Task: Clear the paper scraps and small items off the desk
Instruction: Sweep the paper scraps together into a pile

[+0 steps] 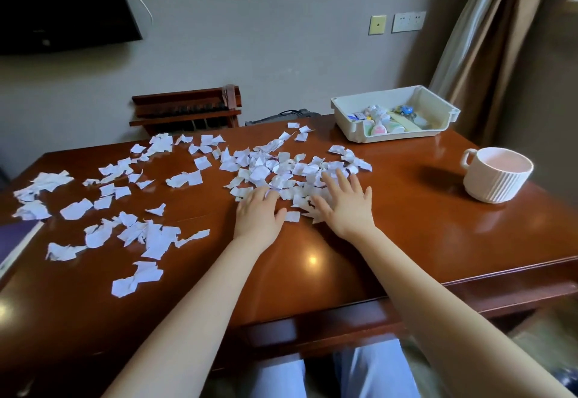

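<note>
Glossy table (406,225) carries paper scraps (281,172); right hand (347,206) lies flat, fingers spread, on the pile; left hand (258,214) beside it, fingertips buried, grip unclear. Small items (384,119) in the tray (400,136) blur together.

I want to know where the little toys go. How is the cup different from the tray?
The cup is round with a handle and ribbed sides; the tray is boxy with smooth walls. The tray holds small colourful things; the cup shows only its pinkish inside. The cup stands nearer the person, the tray at the far edge. Both are pale and stand on the brown desk.
</note>
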`<state>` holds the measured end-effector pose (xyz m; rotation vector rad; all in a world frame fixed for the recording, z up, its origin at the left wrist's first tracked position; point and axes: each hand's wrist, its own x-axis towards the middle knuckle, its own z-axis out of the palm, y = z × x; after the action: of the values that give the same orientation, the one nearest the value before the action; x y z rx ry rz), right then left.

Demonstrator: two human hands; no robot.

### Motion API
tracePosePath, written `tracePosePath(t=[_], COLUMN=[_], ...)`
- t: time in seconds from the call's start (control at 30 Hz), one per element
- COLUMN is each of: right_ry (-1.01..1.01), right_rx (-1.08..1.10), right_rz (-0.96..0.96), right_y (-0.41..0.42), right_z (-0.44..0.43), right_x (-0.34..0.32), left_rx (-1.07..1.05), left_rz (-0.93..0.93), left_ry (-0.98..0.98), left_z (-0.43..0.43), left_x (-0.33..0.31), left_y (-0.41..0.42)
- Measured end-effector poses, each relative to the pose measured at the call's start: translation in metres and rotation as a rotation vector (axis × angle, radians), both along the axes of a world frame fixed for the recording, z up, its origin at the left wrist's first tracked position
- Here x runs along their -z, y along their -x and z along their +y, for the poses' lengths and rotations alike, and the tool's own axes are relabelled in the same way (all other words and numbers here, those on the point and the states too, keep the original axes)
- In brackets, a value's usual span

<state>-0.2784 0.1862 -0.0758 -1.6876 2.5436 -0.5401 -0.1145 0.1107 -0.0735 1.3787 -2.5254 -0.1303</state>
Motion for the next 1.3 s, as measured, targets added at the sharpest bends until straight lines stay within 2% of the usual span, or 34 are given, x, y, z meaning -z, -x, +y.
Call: tracePosePath(t=[0.1,0.23,0.43,0.53,0.67,0.77,1.0,1.13,1.3], right_ry=[0.102,0.157,0.127,0.095,0.017,-0.046,-0.087,-0.081,0.057], right_rx=[-0.027,-0.202,-0.502,-0.588,-0.668,-0.692,-0.631,-0.551,-0.531], right_rz=[0.008,0.019,0.011,0.029,0.086,0.114,0.191,0.203,0.158], right_y=[-0.009,-0.042,-0.112,-0.14,-0.167,-0.176,-0.164,-0.153,-0.15], right_z=[0.011,0.02,0.019,0.01,-0.006,-0.023,-0.071,-0.091,-0.099], right_x=[-0.004,-0.006,-0.004,-0.001,0.009,0.009,0.005,0.003,0.003], left_rx=[0.014,-0.025,-0.186,-0.255,-0.288,-0.264,-0.165,-0.113,-0.087], left_rz=[0.022,0.021,0.005,-0.007,-0.063,-0.113,-0.155,-0.126,0.001], left_ry=[0.045,0.061,0.024,0.01,-0.121,-0.188,-0.167,-0.14,-0.065], left_z=[0.003,0.007,0.014,0.017,0.017,0.012,-0.028,-0.05,-0.06], left_x=[-0.011,-0.023,-0.017,-0.011,0.001,0.005,0.006,0.007,0.006], left_y=[-0.012,-0.049,-0.131,-0.172,-0.208,-0.21,-0.182,-0.166,-0.161])
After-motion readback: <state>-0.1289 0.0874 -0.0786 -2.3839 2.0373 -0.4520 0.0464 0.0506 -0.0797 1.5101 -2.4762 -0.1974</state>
